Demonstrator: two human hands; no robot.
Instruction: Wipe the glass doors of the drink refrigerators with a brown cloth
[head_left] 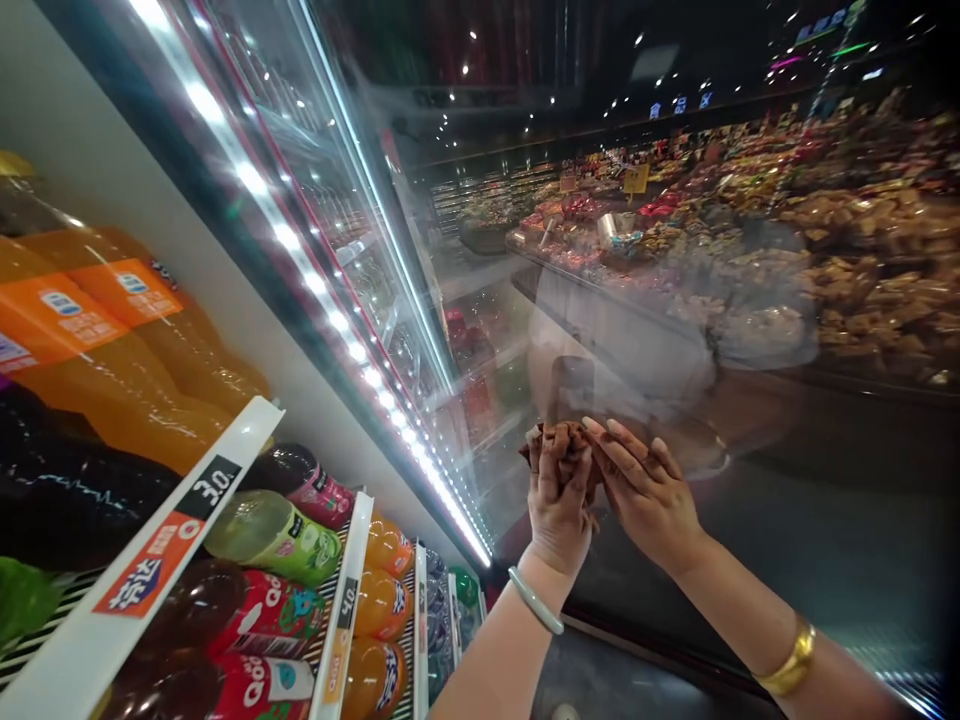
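A crumpled brown cloth point(564, 438) is bunched under the fingers of my left hand point(561, 505), which presses it against a glass door point(660, 390). A pale bangle point(536, 602) circles that wrist. Close beside it on the right, my right hand point(651, 505) has its fingers stretched out, with the tips by the cloth's edge. Whether its fingertips rest on the cloth or on the glass, I cannot tell. A gold bracelet point(787, 662) is on the right forearm.
Left of my hands, a lit cooler holds tilted shelves with price strips point(172, 530), large orange drink bottles point(112, 320) and smaller bottles point(386, 590). A bright light strip point(322, 290) runs along the cooler's frame. Heaps of packaged goods point(750, 240) appear in the glass as a reflection.
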